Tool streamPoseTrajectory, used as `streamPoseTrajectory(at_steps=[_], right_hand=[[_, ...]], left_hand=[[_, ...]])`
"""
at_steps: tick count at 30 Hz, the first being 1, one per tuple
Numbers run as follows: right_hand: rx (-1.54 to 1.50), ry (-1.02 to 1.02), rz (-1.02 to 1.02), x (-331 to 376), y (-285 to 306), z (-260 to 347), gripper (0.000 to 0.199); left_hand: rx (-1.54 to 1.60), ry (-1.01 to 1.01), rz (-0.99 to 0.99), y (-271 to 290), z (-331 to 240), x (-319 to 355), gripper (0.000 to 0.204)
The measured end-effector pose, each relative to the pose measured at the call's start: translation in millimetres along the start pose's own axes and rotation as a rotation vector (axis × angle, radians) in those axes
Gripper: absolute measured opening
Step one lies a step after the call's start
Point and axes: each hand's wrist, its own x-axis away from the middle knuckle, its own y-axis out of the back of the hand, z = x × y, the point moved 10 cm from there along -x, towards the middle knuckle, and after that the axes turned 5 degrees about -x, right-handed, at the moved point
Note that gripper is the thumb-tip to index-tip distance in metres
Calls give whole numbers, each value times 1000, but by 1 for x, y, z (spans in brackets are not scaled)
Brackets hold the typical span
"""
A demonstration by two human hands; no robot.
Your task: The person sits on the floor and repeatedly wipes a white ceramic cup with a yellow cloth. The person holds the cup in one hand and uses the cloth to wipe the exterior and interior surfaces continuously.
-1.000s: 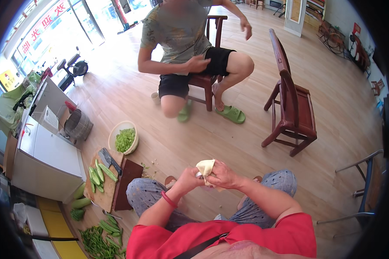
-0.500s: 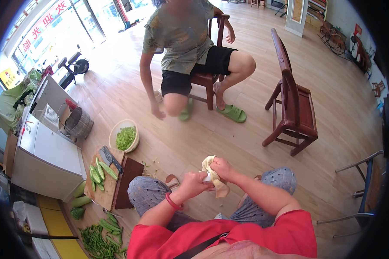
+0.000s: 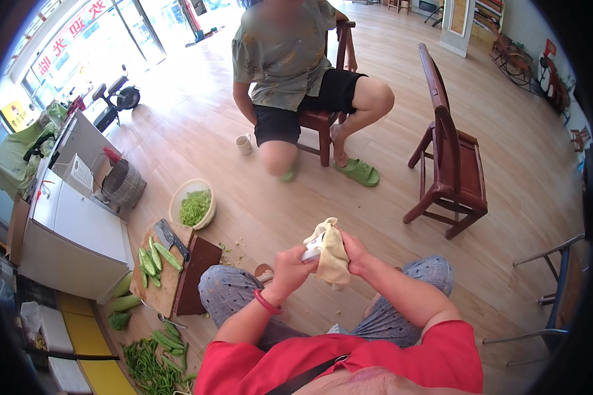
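Note:
In front of my knees, both hands work together on a pale yellow cloth [image 3: 335, 259]. My left hand [image 3: 292, 266], with a red bangle at its wrist, is closed on a small white object [image 3: 313, 248]; its kind is not clear. Part of this object lies inside the fold of the cloth. My right hand [image 3: 354, 252] grips the cloth's right side, and the cloth's lower end hangs down. To the left, a wooden cutting board [image 3: 158, 303] bears several cut green gourds [image 3: 150, 262] and a knife [image 3: 171, 238]. Neither hand touches these.
A bowl of shredded greens [image 3: 194, 207] stands beyond the board. Green beans [image 3: 148, 362] lie on the floor at lower left. A person [image 3: 286, 72] sits ahead on a wooden chair, a mug [image 3: 244, 144] beside them. Another wooden chair [image 3: 464, 164] stands at right.
The cloth has been raised and spread, and more of the white object shows. The seated person's lowered hand has drawn back, revealing the mug. The view has shifted slightly.

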Motion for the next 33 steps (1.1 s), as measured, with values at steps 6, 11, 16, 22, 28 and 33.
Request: streamPoseTrajectory(at_steps=[6, 11, 16, 22, 28, 33], right_hand=[[-235, 85, -12, -12, 23, -1, 29], [-203, 135, -230, 2, 30, 6, 24], [27, 456, -292, 2, 28, 26, 30], [575, 767, -307, 19, -16, 41, 53], [1069, 1006, -245, 18, -58, 37, 74], [1012, 952, -137, 0, -62, 26, 62]], left_hand=[[-131, -83, -88, -17, -11, 4, 10], [-256, 22, -78, -34, -1, 1, 13], [-231, 125, -132, -32, 9, -6, 14], [293, 338, -94, -29, 48, -2, 16], [743, 568, 124, -21, 54, 5, 11], [1010, 683, 214, -10, 59, 4, 1]])
